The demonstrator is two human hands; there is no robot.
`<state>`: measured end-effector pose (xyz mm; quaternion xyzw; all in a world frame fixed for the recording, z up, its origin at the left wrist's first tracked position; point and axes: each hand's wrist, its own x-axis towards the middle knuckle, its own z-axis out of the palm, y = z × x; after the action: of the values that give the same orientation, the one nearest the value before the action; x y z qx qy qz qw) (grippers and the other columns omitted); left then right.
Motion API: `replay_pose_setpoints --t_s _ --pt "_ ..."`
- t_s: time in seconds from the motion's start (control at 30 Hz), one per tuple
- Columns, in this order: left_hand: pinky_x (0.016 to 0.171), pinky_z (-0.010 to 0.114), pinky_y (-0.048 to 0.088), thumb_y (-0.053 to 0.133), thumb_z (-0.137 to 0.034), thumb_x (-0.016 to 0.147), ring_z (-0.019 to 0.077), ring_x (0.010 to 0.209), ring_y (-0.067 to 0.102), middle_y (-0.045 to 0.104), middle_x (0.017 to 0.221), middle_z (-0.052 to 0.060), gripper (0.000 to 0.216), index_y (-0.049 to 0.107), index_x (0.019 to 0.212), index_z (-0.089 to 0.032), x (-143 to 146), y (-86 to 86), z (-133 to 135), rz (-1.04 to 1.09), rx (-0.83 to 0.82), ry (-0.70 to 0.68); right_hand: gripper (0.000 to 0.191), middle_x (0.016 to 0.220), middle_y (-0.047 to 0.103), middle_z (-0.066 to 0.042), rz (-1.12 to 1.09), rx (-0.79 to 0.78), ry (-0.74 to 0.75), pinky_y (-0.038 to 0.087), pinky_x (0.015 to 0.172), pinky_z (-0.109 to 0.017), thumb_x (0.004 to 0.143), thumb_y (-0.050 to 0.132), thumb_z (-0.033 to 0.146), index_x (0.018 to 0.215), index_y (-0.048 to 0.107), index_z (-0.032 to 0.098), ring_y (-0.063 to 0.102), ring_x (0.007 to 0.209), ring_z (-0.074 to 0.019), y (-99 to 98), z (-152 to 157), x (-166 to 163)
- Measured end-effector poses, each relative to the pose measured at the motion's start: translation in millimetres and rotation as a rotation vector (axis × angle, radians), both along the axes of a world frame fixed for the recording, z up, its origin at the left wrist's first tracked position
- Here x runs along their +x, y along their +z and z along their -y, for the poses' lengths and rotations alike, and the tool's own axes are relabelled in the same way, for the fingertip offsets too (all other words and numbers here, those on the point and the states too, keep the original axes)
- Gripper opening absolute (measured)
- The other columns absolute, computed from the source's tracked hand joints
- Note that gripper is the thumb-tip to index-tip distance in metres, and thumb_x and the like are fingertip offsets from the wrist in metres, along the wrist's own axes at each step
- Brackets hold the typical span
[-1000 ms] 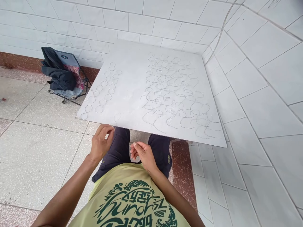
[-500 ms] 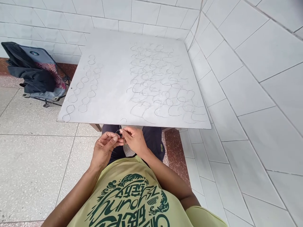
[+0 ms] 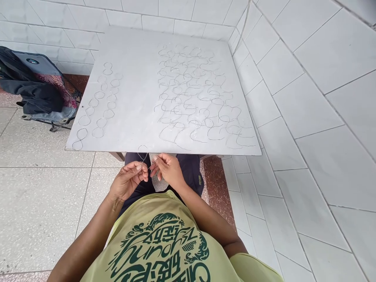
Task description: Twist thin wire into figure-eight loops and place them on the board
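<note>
A thin wire with a round loop at its upper end rises between my hands, just at the table's front edge. My left hand pinches this wire between thumb and fingers. My right hand is beside it, thumb and forefinger closed on what looks like the wire's other end; the fingertips partly hide it. On the left of the white table lie two columns of figure-eight wire loops. Several loose, curved wire pieces are spread in rows over its right half.
A folding chair with dark cloth on it stands left of the table. White tiled wall closes in the right side and the back. A cable runs down the corner. My legs are under the table's front edge.
The wire's loop has shifted left, along with my left hand. My hands have drawn slightly apart, and more of the wire shows between them. The camera view has shifted a little.
</note>
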<state>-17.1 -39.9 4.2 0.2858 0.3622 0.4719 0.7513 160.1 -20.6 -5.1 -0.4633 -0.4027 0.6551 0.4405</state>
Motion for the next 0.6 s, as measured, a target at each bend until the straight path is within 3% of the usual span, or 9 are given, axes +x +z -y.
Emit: replay_pose_setpoints --t_s 0.37,0.5,0.6 --pt "0.058 0.025 0.052 0.080 -0.028 0.084 0.0133 0.067 0.061 0.062 0.083 0.005 0.016 0.074 0.080 -0.013 -1.4 -14.2 -1.2 0.028 0.091 0.040 0.046 0.071 0.074 -0.005 -0.305 -0.175 -0.071 0.045 0.036 -0.021 0.081 0.080 0.060 0.084 0.064 0.017 0.069 0.052 -0.0159 -6.3 3.3 -6.1" --pt "0.055 0.024 0.050 0.079 -0.028 0.084 0.0127 0.065 0.059 0.060 0.080 0.005 0.016 0.074 0.079 -0.013 -3.3 -12.8 -3.2 0.035 0.091 0.049 0.051 0.070 0.073 -0.003 -0.295 -0.175 -0.080 0.045 0.036 -0.021 0.076 0.082 0.065 0.083 0.065 0.018 0.067 0.050 -0.0153 -4.8 4.9 -4.8" --pt "0.053 0.024 0.048 0.080 -0.029 0.083 0.0128 0.063 0.057 0.059 0.079 0.005 0.018 0.073 0.077 -0.014 -7.0 -11.2 -5.1 0.025 0.087 0.049 0.055 0.070 0.072 -0.003 -0.234 -0.140 -0.101 0.043 0.036 -0.021 0.081 0.073 0.073 0.085 0.066 0.018 0.066 0.049 -0.0149 -1.9 5.1 1.0"
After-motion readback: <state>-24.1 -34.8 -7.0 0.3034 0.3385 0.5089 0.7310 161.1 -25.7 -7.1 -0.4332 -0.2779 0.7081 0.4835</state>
